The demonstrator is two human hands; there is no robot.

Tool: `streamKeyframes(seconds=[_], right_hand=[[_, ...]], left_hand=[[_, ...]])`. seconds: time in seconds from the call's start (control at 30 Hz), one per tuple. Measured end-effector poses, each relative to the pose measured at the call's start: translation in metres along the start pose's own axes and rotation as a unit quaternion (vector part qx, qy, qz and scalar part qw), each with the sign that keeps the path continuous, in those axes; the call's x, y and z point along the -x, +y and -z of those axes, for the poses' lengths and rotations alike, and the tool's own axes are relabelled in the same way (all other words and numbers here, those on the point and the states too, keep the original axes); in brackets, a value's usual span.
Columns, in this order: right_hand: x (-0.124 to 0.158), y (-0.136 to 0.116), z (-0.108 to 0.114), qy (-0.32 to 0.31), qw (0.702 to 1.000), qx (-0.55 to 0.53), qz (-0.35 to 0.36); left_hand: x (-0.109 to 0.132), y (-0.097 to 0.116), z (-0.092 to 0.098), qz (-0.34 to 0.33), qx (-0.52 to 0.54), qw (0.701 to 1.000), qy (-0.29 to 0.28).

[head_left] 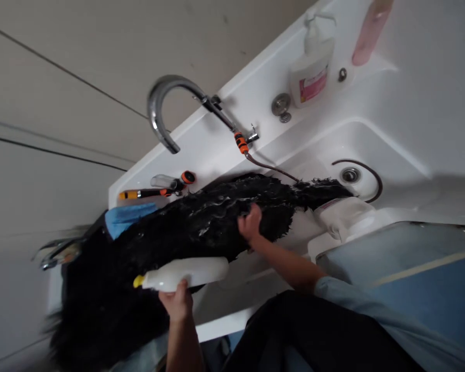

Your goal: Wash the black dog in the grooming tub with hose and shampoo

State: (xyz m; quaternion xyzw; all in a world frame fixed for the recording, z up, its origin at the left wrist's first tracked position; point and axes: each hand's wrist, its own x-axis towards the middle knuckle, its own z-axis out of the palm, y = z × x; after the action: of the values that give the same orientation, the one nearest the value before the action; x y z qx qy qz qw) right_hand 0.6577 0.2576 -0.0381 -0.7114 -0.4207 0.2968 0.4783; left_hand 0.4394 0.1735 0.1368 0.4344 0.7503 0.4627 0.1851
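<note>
A long black wet shaggy mass (201, 217), hair or fur, lies across the white sink (372, 139) and hangs down at the lower left. My left hand (178, 302) is closed around a white squeeze bottle (186, 273) with a yellow cap, held sideways just below the mass. My right hand (250, 225) rests on the middle of the mass, its fingers curled into the wet strands. The arm behind it wears a light blue sleeve.
A chrome tap (158, 103) arches over the sink, with an orange hose connector (240, 142) and a thin hose beside it. On the ledge are a soap dispenser (312, 67), a pink bottle (370, 31) and orange-black tools (155, 192). Also visible: drain (351, 175), blue cloth (127, 217), white container (344, 214).
</note>
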Motion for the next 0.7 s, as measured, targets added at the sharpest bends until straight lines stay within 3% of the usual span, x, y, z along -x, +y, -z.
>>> streamKeyframes(seconds=[0.03, 0.1, 0.17, 0.2, 0.23, 0.3, 0.33, 0.37, 0.4, 0.43, 0.5, 0.57, 0.63, 0.7], right_hand=[[0.021, -0.026, -0.013, -0.045, 0.996, -0.009, 0.081], [0.047, -0.061, -0.022, -0.162, 0.952, -0.046, 0.256], [0.041, -0.06, -0.004, -0.254, 0.899, -0.078, 0.349], [0.027, -0.048, 0.012, -0.271, 0.897, -0.078, 0.34], [0.008, -0.034, 0.029, -0.242, 0.929, -0.06, 0.272], [-0.025, -0.016, 0.053, -0.113, 0.99, -0.009, 0.088], [-0.033, -0.02, 0.056, -0.06, 0.998, 0.005, 0.031], [-0.033, -0.033, 0.051, -0.036, 0.999, 0.009, 0.02], [-0.024, -0.056, 0.041, -0.04, 0.998, 0.004, 0.049], [-0.009, -0.083, 0.025, -0.079, 0.99, -0.008, 0.121], [0.025, -0.136, -0.01, -0.184, 0.939, -0.029, 0.29], [0.038, -0.157, -0.028, -0.224, 0.9, -0.032, 0.372], [0.019, -0.132, -0.016, -0.2, 0.914, -0.022, 0.351], [-0.014, -0.071, 0.02, -0.112, 0.972, -0.001, 0.208]], left_hand=[[-0.003, -0.001, 0.0, -0.014, 0.006, 1.0, -0.006], [-0.009, 0.001, 0.005, -0.049, -0.005, 0.999, -0.006], [-0.011, 0.007, 0.019, -0.078, -0.014, 0.997, 0.001], [-0.011, 0.009, 0.028, -0.084, -0.013, 0.996, -0.008], [-0.01, 0.012, 0.037, -0.085, -0.007, 0.996, -0.024], [-0.005, 0.013, 0.051, -0.072, 0.013, 0.995, -0.069], [-0.002, 0.013, 0.055, -0.062, 0.028, 0.993, -0.091], [0.001, 0.012, 0.057, -0.053, 0.046, 0.992, -0.107], [0.004, 0.011, 0.057, -0.047, 0.065, 0.99, -0.115], [0.005, 0.009, 0.055, -0.044, 0.085, 0.988, -0.117], [0.006, 0.007, 0.053, -0.048, 0.123, 0.986, -0.104], [0.002, 0.005, 0.054, -0.056, 0.144, 0.985, -0.071], [-0.003, 0.002, 0.058, -0.063, 0.133, 0.987, -0.062], [-0.006, -0.003, 0.061, -0.074, 0.097, 0.989, -0.082]])
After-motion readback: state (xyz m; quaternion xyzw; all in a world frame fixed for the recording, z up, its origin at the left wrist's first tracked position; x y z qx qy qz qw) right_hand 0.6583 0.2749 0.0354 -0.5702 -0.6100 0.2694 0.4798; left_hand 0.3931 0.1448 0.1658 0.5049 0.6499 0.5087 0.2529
